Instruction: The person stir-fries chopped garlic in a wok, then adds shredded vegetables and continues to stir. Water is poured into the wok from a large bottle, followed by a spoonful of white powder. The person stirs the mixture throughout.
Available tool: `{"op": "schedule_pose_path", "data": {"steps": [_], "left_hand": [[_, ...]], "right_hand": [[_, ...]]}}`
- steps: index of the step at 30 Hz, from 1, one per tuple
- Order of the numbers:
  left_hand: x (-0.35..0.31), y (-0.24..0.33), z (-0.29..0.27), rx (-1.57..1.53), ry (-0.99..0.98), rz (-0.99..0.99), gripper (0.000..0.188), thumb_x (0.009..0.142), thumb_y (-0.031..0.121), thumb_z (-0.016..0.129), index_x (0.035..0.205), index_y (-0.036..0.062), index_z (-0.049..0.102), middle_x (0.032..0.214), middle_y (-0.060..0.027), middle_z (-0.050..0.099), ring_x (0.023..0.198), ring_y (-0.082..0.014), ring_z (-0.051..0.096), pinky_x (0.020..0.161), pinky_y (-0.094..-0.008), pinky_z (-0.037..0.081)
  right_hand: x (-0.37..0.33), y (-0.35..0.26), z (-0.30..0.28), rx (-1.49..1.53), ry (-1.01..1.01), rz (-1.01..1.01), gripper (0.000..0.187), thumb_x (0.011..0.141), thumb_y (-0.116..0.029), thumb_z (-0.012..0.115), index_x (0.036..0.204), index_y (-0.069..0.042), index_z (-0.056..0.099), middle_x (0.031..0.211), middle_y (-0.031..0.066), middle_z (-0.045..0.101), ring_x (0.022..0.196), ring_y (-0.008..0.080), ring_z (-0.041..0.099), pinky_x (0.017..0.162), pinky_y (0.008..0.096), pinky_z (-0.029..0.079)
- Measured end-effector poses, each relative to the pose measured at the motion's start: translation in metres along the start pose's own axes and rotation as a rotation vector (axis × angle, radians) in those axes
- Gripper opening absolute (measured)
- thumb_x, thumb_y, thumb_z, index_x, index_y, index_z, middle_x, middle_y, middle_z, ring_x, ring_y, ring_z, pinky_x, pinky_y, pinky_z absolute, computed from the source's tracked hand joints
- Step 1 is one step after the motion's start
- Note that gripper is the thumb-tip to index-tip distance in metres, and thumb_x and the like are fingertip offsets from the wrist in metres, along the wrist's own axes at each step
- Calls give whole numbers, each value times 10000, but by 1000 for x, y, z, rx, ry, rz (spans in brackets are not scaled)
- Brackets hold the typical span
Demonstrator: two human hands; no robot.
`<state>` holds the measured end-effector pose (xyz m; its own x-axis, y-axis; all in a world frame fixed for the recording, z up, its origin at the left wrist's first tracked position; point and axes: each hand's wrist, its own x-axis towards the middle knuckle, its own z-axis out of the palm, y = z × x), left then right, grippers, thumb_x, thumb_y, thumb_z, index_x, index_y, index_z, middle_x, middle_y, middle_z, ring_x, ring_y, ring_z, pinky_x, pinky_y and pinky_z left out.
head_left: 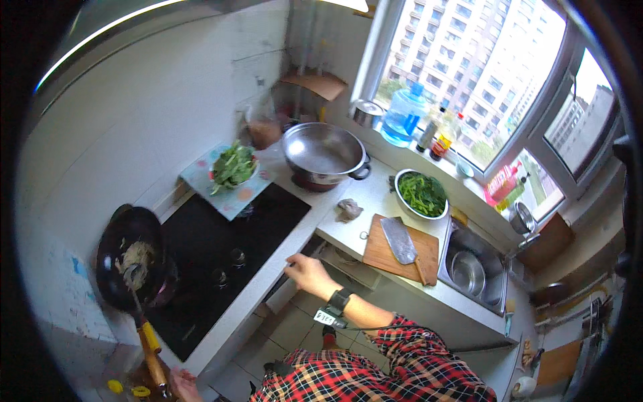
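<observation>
My right hand [309, 275], with a dark watch on its wrist, hovers by the stove counter's front edge. Its fingers are curled in, and nothing shows in them. At the lower left my left hand [183, 384] is partly cut off, its fingers loosely apart beside the end of a wooden handle [155, 365]. That handle belongs to a metal cooking tool [134, 276] resting in a black wok [107, 268]. Pale shredded food [137, 256] lies in the wok, which stands on the left side of the black glass cooktop [201, 248].
Leafy greens [233, 167] sit on a patterned board [231, 204] behind the cooktop. A large steel pot [321, 151] stands at the corner. Further right are a bowl of greens [420, 194], a cleaver [399, 241] on a wooden cutting board [375, 251], and a sink [492, 251] holding a steel basin [467, 273].
</observation>
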<state>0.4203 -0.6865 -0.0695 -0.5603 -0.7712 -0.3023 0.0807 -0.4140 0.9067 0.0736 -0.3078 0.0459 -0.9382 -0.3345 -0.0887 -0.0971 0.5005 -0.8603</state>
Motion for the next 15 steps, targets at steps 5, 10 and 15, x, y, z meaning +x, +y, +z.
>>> {"op": "schedule_pose_path", "data": {"steps": [5,10,15], "left_hand": [[-31,-34,110,277,-239,-254,207,954,219,601,1088,64,568,858,-52,615,715,-134,590,672,-262,502],[-70,-35,263,413,-521,-252,180,983,161,553,1126,52,557,882,-64,625,744,-133,604,719,-276,513],[-83,-38,332,484,-671,-243,182,987,148,539,1126,32,549,870,-62,628,758,-135,616,739,-282,525]], "right_hand": [[-8,84,-114,171,133,267,359,958,-320,579,849,12,660,655,93,649,496,165,630,498,329,506],[2,138,-199,127,221,219,418,957,-356,571,762,8,639,572,78,605,460,148,604,478,321,486],[34,160,-251,213,392,235,417,943,-337,594,702,4,607,540,74,584,444,156,599,430,311,458]]}}
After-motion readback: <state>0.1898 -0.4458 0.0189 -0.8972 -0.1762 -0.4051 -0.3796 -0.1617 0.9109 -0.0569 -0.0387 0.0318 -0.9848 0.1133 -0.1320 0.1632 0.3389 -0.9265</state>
